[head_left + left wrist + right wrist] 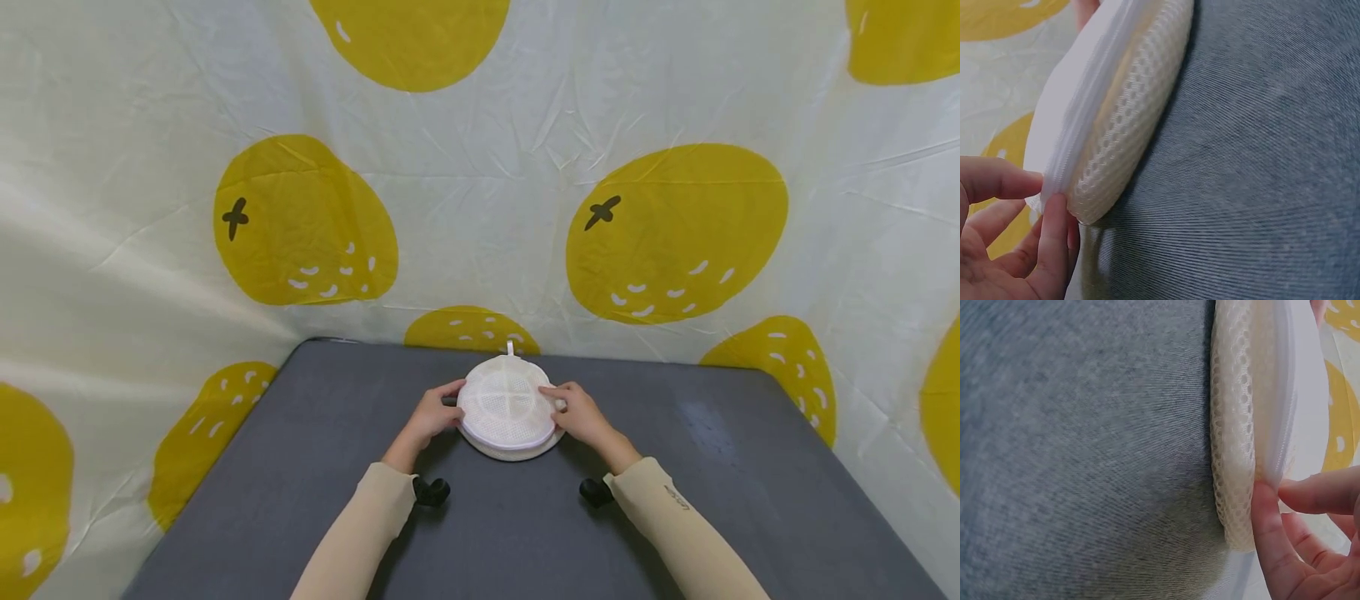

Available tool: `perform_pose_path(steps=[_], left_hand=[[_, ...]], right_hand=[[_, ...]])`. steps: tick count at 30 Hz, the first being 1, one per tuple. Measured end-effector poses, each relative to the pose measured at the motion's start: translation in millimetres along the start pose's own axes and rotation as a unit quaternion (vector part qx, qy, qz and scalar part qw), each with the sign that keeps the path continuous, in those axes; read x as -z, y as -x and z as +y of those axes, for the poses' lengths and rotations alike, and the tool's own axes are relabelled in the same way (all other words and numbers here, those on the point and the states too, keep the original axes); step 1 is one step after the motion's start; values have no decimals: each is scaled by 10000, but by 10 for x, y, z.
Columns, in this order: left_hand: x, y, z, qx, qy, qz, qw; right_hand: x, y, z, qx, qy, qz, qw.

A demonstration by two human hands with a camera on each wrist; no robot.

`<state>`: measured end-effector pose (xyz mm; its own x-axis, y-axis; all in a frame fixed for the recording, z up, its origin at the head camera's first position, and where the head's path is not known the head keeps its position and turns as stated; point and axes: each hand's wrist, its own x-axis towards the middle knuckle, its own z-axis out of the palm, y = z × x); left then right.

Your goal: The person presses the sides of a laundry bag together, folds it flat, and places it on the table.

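Note:
A round white mesh laundry bag (507, 402) lies on the dark table near its back edge, with a small loop (510, 347) sticking up at the far side. Along its rim runs a white zipper (1088, 106), above a cream honeycomb mesh side (1233, 425). My left hand (433, 412) pinches the bag's left rim at the zipper between thumb and finger. On the opposite side my right hand (583, 415) pinches the right rim in the same way. The zipper's pull cannot be made out, and the bag's underside is hidden.
The dark grey table (510, 533) ends at a back edge just behind the bag. Beyond it hangs a pale curtain (480, 233) printed with yellow fruit shapes. Black wrist devices (432, 492) stick out from both sleeves over the table.

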<state>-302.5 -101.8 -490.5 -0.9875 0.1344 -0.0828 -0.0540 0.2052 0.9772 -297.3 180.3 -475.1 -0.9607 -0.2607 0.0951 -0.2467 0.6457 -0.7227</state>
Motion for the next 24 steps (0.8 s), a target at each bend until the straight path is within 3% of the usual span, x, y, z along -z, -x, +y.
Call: perform_pose_path(steps=[11,19,24], left_hand=[[-21,5,2,-10,-388,-41,9992],[22,8,109,-22,-287,-75,9996],[31,-10,154,-103,-721,-201,9971]], right_hand=[[15,-31,97,-214,-403,-14,9990],[87,-33,41,671,504,115,9964],[90,-48,16,657,558,-139,9962]])
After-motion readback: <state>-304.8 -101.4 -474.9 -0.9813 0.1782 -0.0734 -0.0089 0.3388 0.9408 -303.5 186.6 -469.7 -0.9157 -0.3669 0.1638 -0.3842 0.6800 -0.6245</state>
